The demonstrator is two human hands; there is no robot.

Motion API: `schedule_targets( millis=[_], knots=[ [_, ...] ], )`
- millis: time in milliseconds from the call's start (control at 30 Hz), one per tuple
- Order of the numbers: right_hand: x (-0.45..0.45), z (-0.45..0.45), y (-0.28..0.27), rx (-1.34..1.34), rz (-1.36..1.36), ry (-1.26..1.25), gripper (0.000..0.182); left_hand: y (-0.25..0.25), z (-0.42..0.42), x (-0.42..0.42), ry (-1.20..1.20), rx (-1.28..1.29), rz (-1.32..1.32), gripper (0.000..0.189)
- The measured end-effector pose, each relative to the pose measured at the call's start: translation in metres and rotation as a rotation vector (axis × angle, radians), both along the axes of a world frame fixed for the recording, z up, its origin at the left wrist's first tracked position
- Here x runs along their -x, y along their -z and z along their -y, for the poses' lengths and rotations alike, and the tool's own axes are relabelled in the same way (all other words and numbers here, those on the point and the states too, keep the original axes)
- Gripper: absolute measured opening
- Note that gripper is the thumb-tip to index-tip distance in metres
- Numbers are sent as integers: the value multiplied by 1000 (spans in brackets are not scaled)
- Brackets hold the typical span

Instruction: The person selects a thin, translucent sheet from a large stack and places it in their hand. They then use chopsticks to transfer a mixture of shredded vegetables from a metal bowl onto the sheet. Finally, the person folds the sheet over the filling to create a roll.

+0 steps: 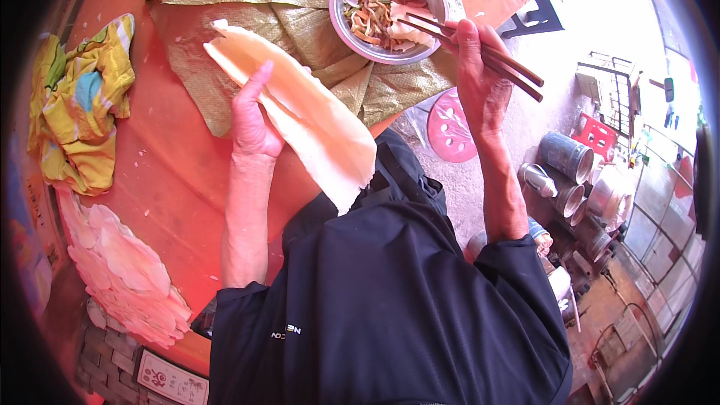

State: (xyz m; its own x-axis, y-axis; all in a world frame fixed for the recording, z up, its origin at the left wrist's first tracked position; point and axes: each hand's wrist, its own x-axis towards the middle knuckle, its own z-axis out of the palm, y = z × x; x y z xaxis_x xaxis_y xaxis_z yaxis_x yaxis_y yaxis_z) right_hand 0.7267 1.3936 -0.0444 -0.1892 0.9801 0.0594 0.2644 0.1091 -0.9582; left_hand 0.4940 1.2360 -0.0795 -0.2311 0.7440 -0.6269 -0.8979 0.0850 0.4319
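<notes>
My left hand (256,115) holds a large thin flatbread (315,118), bent lengthwise into a trough, its thumb on the inner face. The bread slants from the woven sack cloth down to my lap. My right hand (478,62) grips a pair of wooden chopsticks (514,70), whose tips are over a steel bowl (336,17). Shredded mixed food (368,11) fills the bowl, and a pale flat piece (413,25) lies on its right side, beneath the chopstick tips. Whether the tips pinch that piece I cannot tell.
A golden woven sack cloth (197,67) lies under the bowl on the orange-covered table (169,180). A yellow patterned cloth (84,107) and a stack of thin flatbreads (124,270) are at the left. A pink stool (450,126), metal cans (565,157) and a red crate (596,135) stand to the right.
</notes>
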Motion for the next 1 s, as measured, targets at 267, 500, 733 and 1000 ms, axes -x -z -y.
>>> schedule_targets(
  millis=[267, 500, 733, 1000],
  knots=[
    [1, -11, -19, -38, 53, -41, 29, 0, 1, -7, 14, -145, 103, 47],
    [23, -36, -25, 165, -152, -112, 30, 8, 4, -4, -108, -107, 68, 43],
    [34, -20, 23, 101, -163, -124, 25, 4, 4, -6, -126, -111, 64, 40],
    [29, -42, 41, 187, -456, 20, 32, 1, -4, -3, -110, -135, 44, 43]
  ],
)
